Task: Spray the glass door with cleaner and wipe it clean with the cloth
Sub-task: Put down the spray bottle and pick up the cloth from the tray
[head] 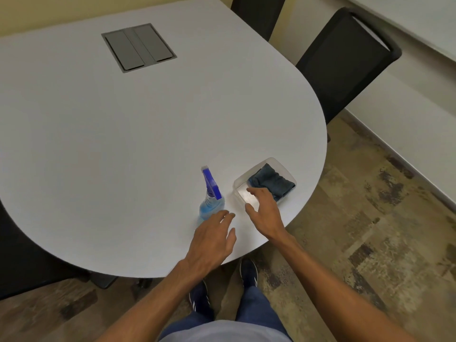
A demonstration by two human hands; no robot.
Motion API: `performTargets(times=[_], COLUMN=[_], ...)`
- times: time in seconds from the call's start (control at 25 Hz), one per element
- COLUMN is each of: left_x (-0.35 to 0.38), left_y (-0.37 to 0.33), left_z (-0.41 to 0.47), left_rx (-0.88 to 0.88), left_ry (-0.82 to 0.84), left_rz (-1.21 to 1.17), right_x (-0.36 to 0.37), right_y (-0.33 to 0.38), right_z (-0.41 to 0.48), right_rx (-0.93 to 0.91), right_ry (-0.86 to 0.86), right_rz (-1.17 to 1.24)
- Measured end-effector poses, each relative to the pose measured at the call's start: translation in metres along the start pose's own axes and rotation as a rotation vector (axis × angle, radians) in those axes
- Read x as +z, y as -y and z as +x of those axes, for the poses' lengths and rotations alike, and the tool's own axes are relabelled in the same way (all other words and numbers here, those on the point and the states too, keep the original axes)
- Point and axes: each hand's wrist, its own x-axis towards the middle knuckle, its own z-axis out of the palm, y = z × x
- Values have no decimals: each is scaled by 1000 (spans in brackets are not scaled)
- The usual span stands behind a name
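I can't make out any writing, brand or number on my feed; the spray bottle (210,193) shows nothing I can read.

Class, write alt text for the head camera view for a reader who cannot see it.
A person's open left hand reaches toward a blue spray bottle while the open right hand is over a clear tray holding a folded dark cloth, near the rounded edge of a white table.

On the table (123,144) sat one spray bottle (210,202), one cloth (272,181), one clear tray (240,192); over it, two hands (212,240) (265,209); beyond, two chairs (345,65) (259,16).
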Motion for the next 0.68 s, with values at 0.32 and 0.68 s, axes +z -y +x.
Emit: performTargets(times=[0.32, 0.68], left_x=[31, 61], left_y=[-64, -78], left_z=[69, 142], left_rx=[-61, -68], left_ry=[11, 129], left_rz=[-19, 220], right_x=[-54, -79], right_y=[-54, -84], right_z=[42, 120], right_rx=[-108, -88], right_ry=[90, 203], right_rz=[-109, -290])
